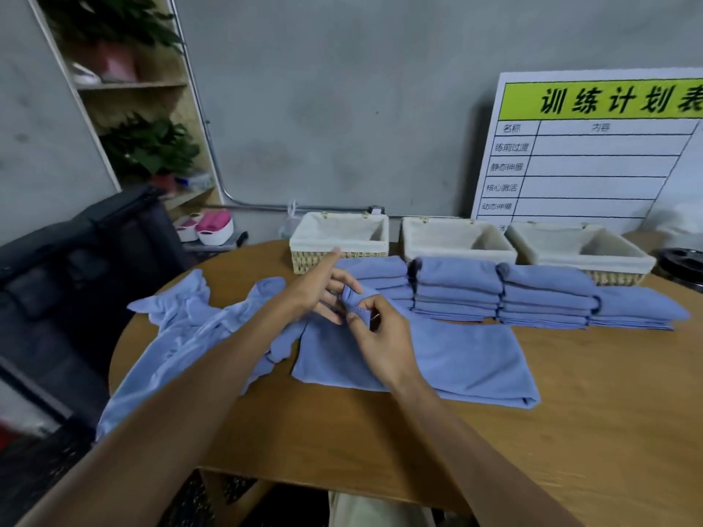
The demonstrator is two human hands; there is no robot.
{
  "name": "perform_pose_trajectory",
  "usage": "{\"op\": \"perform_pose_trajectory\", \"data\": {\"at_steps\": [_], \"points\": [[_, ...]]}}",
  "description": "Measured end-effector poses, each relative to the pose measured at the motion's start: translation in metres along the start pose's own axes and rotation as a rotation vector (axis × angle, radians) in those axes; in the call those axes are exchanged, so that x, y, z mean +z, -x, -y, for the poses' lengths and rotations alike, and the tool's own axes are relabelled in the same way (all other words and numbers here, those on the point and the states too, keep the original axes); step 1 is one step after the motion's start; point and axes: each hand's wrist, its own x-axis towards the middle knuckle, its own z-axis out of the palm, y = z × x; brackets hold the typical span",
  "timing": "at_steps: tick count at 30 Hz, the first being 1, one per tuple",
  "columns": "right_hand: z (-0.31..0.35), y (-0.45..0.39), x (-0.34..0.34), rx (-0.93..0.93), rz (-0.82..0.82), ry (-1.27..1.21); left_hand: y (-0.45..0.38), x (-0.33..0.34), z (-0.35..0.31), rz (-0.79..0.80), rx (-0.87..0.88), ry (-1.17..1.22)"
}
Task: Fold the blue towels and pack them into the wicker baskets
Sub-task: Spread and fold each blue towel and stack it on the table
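Folding is the step in hand: the right hand (380, 336) and left hand (323, 287) both pinch a bunched edge of the blue towel (456, 359) lying mid-desk (baskets (338, 232) far, unfilled). Next, I judge, the fingers must draw that edge out flat.

A grey concrete wall (342, 108) closes the room behind the round wooden bench (342, 431). To the left stands a pale shelf unit (125, 85) with leafy potted plants (152, 146). A dark chair (76, 260) sits at the left. A white board (593, 154) with a green header leans at the right.
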Motion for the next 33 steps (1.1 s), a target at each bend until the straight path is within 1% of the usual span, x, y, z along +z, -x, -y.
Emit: {"op": "perform_pose_trajectory", "data": {"at_steps": [6,13,15,17,18,19,21,23,24,26,27,28,29,30,31,32,33], "points": [[-0.012,0.000,0.030,0.030,0.040,0.002,-0.002,-0.013,0.021,-0.061,-0.005,0.034],[-0.017,0.000,0.043,0.003,0.041,-0.021,-0.010,-0.026,0.044,-0.082,0.013,0.034],[-0.018,0.003,0.042,0.007,0.115,-0.021,-0.013,-0.028,0.053,-0.078,0.006,0.020],[-0.021,0.003,0.036,0.031,0.262,0.008,-0.016,-0.027,0.069,-0.089,-0.030,-0.034],[-0.024,0.002,0.028,0.022,0.309,0.032,-0.017,-0.025,0.076,-0.099,-0.040,-0.088],[-0.030,0.000,0.018,0.004,0.311,0.056,-0.018,-0.024,0.084,-0.116,-0.030,-0.164],[-0.046,-0.008,-0.013,-0.027,0.203,0.126,-0.017,-0.021,0.091,-0.150,0.038,-0.315],[-0.069,-0.016,-0.051,-0.058,0.093,0.317,-0.016,-0.016,0.091,-0.157,0.144,-0.475],[-0.082,-0.017,-0.069,-0.075,0.067,0.447,-0.015,-0.012,0.088,-0.179,0.200,-0.623],[-0.105,-0.014,-0.098,-0.115,0.055,0.667,-0.013,0.008,0.080,-0.326,0.289,-0.964],[-0.114,-0.011,-0.108,-0.124,0.072,0.728,-0.014,0.024,0.077,-0.395,0.355,-1.050],[-0.119,-0.006,-0.114,-0.124,0.101,0.772,-0.012,0.044,0.071,-0.414,0.448,-1.053],[-0.121,-0.003,-0.117,-0.119,0.136,0.812,-0.012,0.066,0.069,-0.368,0.523,-1.017],[-0.121,0.001,-0.120,-0.103,0.180,0.850,-0.009,0.089,0.066,-0.274,0.559,-0.982],[-0.120,0.002,-0.123,-0.073,0.224,0.880,-0.006,0.110,0.067,-0.161,0.529,-0.985],[-0.119,0.003,-0.128,-0.038,0.267,0.900,-0.004,0.125,0.072,-0.070,0.460,-1.034],[-0.119,0.003,-0.133,0.001,0.311,0.912,-0.004,0.133,0.077,-0.025,0.388,-1.088]]}}
